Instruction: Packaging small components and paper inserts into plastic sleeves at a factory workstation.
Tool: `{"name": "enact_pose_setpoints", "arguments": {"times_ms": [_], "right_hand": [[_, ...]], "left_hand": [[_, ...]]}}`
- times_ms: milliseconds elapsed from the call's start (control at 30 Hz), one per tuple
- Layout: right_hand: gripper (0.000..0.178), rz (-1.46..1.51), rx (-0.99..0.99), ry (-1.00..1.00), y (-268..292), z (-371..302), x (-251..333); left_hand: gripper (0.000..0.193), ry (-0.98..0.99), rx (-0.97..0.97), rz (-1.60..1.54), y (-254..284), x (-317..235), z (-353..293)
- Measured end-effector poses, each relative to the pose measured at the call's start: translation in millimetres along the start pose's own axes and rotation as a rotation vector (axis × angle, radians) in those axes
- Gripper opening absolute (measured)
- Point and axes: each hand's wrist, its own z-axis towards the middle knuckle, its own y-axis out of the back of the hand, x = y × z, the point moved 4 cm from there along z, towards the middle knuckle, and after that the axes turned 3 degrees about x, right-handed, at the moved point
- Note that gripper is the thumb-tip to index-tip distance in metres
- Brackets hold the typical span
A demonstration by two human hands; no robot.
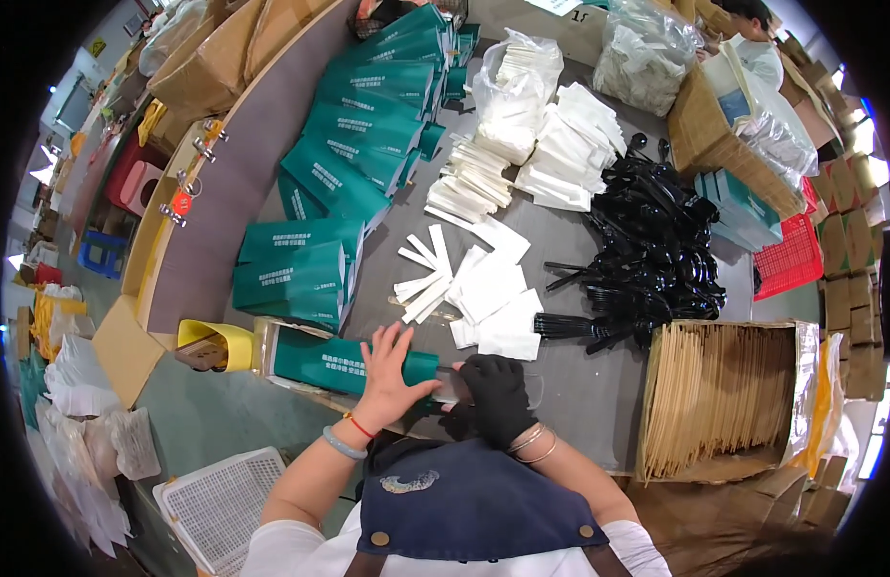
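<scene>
A green printed paper sleeve lies along the near edge of the table, its right end pointing toward my right hand. My bare left hand rests on it with fingers spread, thumb toward that end. My right hand, in a black glove, is closed around a clear plastic piece. One end of that piece meets the sleeve's mouth; its exact shape is hidden by the glove. Beyond my hands lie white paper napkins and narrow white paper packets.
Green sleeves stand fanned out along the left board. Black plastic cutlery is heaped at right, behind a box of wooden sticks. White packets fill a clear bag at the back. A yellow container sits at the left corner.
</scene>
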Motion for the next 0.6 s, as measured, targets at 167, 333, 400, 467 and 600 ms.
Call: {"name": "enact_pose_setpoints", "arguments": {"times_ms": [167,333,400,467,600], "right_hand": [[0.053,0.037,-0.267,-0.129,36,-25,-51],[0.032,-0.158,-0.738,-0.553,118,-150,-165],[0.030,-0.037,-0.827,-0.944,138,-237,-225],[0.036,-0.350,-0.685,-1.078,145,-283,-242],[0.029,-0.180,-0.438,-1.150,140,-303,-272]], "left_hand": [[0.033,-0.118,-0.258,-0.034,11,8,62],[0.010,-0.141,-0.228,0.098,5,33,80],[0.009,-0.162,-0.215,0.102,8,31,82],[0.007,-0.155,-0.280,0.074,17,24,79],[0.007,-0.190,-0.202,-0.061,9,-15,65]]}}
